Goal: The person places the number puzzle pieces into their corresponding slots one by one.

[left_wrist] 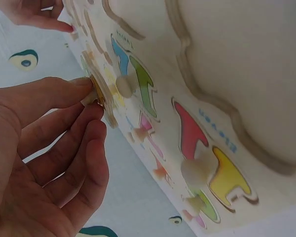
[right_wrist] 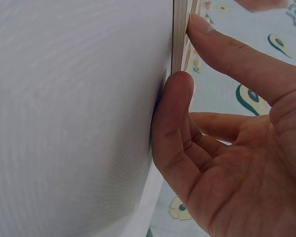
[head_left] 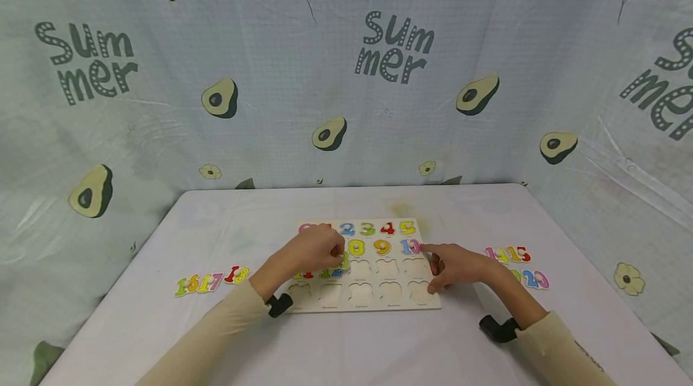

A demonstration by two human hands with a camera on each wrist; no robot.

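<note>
The left hand [head_left: 316, 248] pinches a number piece [head_left: 344, 261] over the board [head_left: 346, 306]. The right hand [head_left: 456, 264] holds the board's right edge.

Number piece [left_wrist: 104, 94] over pale puzzle board [head_left: 373, 279]

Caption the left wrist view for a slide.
Left hand pinches a puzzle piece at the number board, near the twelve.

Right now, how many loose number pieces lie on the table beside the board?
7: 16, 17 and 18 left; 14, 15, 20 and one partly covered piece right. Others may be hidden behind the arms.
</note>
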